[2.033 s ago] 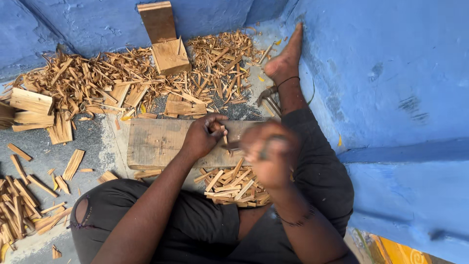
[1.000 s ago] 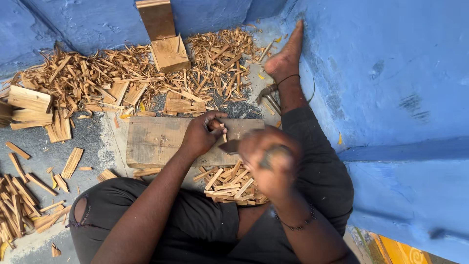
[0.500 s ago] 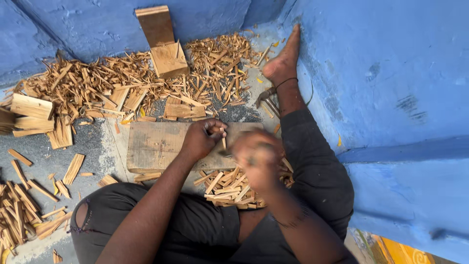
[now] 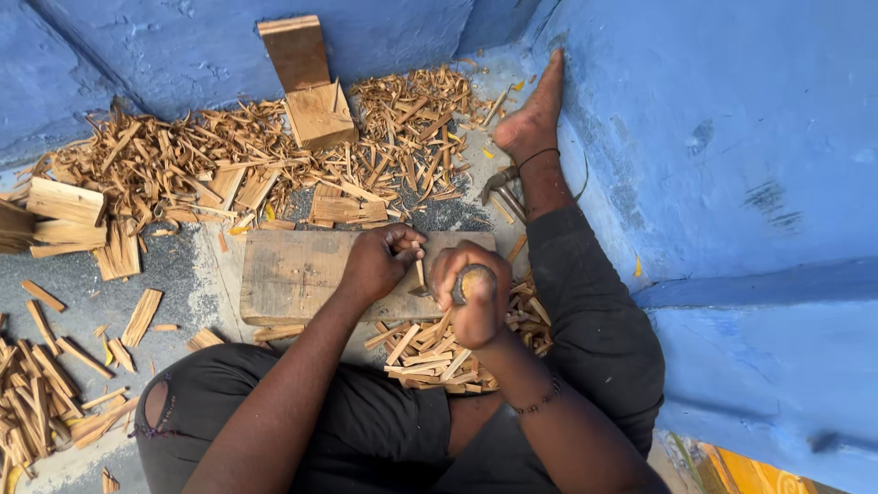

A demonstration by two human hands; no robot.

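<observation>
on the wooden board (image 4: pixel 302 274), the left hand (image 4: pixel 380 263) pinches a thin wood sliver (image 4: pixel 419 272) upright; the right hand (image 4: pixel 476 297) grips a wooden-handled tool (image 4: pixel 465 284) (blade hidden), so keep fingertips clear.

Two hands are in view: one left hand (image 4: pixel 377 263) and one right hand (image 4: pixel 474 291). One bare foot (image 4: pixel 533 112) shows at the far right. One flat wooden board (image 4: pixel 294 273) lies in the middle. The left hand pinches one thin wood strip (image 4: pixel 420 272); the right hand grips one round-ended tool handle (image 4: pixel 474 282). Two larger wood blocks (image 4: pixel 306 80) stand at the far wall. Three or four thicker offcuts (image 4: pixel 62 203) sit at the far left. Small wood splints lie in three heaps, too many to count: a far heap (image 4: pixel 197 155), a near-left heap (image 4: pixel 41 393), and a heap under the hands (image 4: pixel 430 352).
</observation>
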